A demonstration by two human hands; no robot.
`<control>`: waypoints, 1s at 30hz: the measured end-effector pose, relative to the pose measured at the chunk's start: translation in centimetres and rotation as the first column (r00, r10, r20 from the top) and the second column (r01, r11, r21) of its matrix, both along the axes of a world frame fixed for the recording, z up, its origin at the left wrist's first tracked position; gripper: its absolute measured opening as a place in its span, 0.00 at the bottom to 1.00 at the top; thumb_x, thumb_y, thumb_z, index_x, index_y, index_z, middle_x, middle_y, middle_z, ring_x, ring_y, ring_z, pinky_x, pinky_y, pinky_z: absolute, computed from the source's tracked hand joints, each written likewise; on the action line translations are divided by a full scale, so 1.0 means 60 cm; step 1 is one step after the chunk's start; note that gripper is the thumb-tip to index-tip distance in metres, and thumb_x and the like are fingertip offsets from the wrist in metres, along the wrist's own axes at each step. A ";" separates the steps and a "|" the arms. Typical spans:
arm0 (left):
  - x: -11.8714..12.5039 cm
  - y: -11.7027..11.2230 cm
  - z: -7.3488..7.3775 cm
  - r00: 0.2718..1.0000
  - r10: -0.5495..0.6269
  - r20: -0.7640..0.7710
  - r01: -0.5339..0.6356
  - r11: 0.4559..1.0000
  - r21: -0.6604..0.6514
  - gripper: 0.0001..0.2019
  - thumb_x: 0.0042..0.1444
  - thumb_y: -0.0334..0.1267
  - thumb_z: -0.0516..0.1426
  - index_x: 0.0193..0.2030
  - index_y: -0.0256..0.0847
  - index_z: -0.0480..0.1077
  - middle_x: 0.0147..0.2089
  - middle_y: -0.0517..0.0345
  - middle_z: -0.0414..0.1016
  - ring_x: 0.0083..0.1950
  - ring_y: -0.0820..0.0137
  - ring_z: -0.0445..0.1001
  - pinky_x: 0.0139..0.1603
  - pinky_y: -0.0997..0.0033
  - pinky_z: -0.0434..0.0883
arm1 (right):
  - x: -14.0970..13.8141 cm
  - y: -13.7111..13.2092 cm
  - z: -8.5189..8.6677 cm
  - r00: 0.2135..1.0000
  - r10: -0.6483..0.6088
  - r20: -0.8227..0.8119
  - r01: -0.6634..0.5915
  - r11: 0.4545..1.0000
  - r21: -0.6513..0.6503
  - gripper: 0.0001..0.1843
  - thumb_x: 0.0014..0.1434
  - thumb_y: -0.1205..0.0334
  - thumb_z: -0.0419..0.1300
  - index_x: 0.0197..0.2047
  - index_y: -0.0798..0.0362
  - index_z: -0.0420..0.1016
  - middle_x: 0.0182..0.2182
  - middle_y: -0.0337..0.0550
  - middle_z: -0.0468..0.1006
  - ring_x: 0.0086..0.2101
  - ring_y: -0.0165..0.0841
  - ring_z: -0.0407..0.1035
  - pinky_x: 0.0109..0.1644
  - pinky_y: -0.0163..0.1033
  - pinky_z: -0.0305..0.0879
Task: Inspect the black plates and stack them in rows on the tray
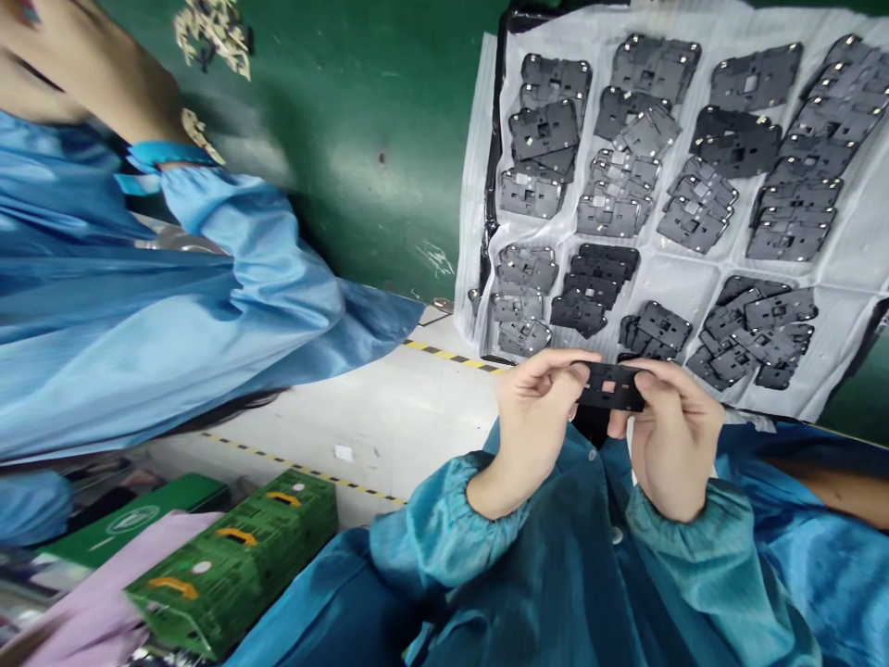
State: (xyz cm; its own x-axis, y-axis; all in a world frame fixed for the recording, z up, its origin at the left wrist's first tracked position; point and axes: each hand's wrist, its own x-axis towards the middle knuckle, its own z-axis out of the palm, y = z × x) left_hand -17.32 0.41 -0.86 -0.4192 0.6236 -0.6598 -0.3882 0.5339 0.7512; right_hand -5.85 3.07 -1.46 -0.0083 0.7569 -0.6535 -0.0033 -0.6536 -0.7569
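Note:
My left hand [538, 408] and my right hand [670, 431] hold one small black flat plastic part [611, 386] between them, each pinching an end with closed fingers. Both wrists come out of blue elastic-cuffed sleeves. Just beyond the hands lies a white plastic sheet [701, 278] on the green table, covered with several overlapping stacks of the same dark square parts [611, 199].
A co-worker in a blue coat [139, 306] fills the left side, one arm raised at the top left near small cream-coloured parts [215, 37]. Green crates [236, 560] stand on the pale floor with yellow-black tape lines [451, 357]. The green table surface [361, 139] lies left of the sheet.

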 end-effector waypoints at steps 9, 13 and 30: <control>-0.130 0.025 -0.129 0.316 -0.558 -0.767 0.742 0.650 -0.166 0.23 0.56 0.40 0.62 0.58 0.40 0.70 0.60 0.42 0.67 0.59 0.55 0.65 0.57 0.51 0.66 | 0.056 -0.006 -0.063 0.999 0.010 0.046 -0.007 0.998 -0.059 0.09 0.60 0.57 0.59 0.37 0.53 0.76 0.23 0.37 0.77 0.14 0.25 0.62 0.16 0.31 0.58; -0.136 0.032 -0.159 0.135 -0.598 -0.790 0.764 0.571 -0.302 0.22 0.58 0.41 0.60 0.59 0.40 0.68 0.58 0.42 0.67 0.58 0.53 0.63 0.58 0.48 0.63 | 0.055 -0.014 -0.077 0.985 0.139 0.101 -0.132 0.989 -0.069 0.13 0.62 0.52 0.59 0.41 0.53 0.76 0.20 0.35 0.74 0.16 0.26 0.65 0.20 0.32 0.64; -0.161 0.083 0.008 0.295 -0.592 -0.750 0.823 0.557 -0.116 0.25 0.46 0.59 0.66 0.45 0.45 0.73 0.67 0.50 0.58 0.72 0.46 0.49 0.69 0.33 0.52 | -0.027 -0.020 -0.119 0.870 0.493 -0.015 -0.492 0.867 -0.081 0.15 0.65 0.52 0.52 0.33 0.52 0.70 0.14 0.34 0.72 0.15 0.30 0.68 0.20 0.33 0.65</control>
State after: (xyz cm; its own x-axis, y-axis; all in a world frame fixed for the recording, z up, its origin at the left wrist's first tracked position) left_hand -26.98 5.38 -0.38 0.0688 0.9800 -0.1870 0.6900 0.0886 0.7183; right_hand -7.49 1.86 -8.61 -0.3619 0.6013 -0.7123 0.3392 -0.6268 -0.7015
